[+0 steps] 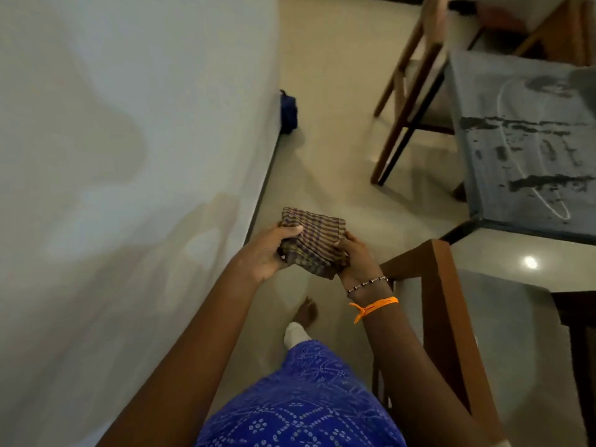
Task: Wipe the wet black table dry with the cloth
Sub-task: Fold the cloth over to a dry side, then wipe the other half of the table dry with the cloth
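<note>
Holding item: checked cloth (pixel 311 241), folded into a thick pad, kept in mid-air above the floor (pixel 325 162) and well apart from the surface it is meant for. Grip: clasped from both sides, left hand (pixel 269 250) with thumb laid over the top fold, right hand (pixel 356 253) with fingers curled along the near edge; the two-handed hold is judged to be for squaring the folds into a compact wiping pad. Target: black table (pixel 522 201), upper right, its top marked by dark wet streaks and a pale looping smear; no wiping is judged begun. Adjacent: wooden chair (pixel 409 91) drawn up at the table's far side; second wooden chair back (pixel 442 304) just beside the right wrist, standing between the person and the table, to be skirted. Wristwear: orange thread (pixel 374 307) and beaded bracelet (pixel 367 283). Periphery: pale wall (pixel 129 124) at left; dark blue object (pixel 288 112) at its base, kind not discernible; bare foot (pixel 306 312) on the floor
</note>
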Motion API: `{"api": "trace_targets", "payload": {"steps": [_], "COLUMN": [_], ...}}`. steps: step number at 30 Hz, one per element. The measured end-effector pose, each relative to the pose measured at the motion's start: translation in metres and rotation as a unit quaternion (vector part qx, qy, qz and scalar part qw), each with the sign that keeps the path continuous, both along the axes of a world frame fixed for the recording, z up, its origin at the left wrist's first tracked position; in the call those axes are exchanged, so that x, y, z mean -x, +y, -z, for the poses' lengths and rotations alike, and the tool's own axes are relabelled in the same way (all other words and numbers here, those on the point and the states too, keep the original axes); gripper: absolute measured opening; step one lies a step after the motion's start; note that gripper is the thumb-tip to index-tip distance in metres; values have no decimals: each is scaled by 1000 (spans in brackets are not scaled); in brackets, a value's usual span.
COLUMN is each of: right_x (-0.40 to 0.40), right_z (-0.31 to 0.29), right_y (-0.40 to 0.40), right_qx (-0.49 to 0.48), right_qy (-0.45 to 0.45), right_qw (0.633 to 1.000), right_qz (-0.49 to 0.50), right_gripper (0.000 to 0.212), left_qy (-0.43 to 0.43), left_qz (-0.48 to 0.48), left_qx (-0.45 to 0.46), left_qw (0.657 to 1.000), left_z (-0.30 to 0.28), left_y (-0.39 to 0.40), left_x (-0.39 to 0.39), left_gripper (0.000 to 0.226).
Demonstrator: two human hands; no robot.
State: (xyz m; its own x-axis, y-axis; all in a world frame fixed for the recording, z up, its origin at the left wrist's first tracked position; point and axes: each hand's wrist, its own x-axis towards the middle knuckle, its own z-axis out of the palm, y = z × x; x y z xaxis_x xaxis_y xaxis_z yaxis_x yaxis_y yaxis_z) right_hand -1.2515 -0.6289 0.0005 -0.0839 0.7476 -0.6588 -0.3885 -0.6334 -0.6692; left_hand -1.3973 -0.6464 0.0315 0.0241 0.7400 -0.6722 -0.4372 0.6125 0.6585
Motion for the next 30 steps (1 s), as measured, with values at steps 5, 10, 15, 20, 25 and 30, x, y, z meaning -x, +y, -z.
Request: {"api": "trace_targets", "payload": {"steps": [5,10,15,20,25,30], "right_x": [-43,-74,-77,-94,-130,-172], "right_z": [-13,-26,-26,-24,-19,-10], "right_y": [115,198,284,387,463,517], "right_qx": [38,-23,-105,-117,-131,-173], "right_qy": [-60,-163,-60,176,239,238], "right_qw": [997,986,992,946,873,825], "right_qz": [20,-1,29,246,404,482], "right_gripper": [12,44,47,54,54,59], "left_qy": [25,37,68,23,36,97], "left_qz": [77,132,215,433,652,600], "left_qx": [5,-18,-43,-128,-217,-198], "left_qw": [997,990,973,892,725,769], "left_z": [-10,-23,-23,-45,-68,-62], "left_y": [141,246,352,465,569,650], "left_x": [-41,-71,-114,-150,-181,-224], "left_gripper": [28,36,41,31,35,28]}}
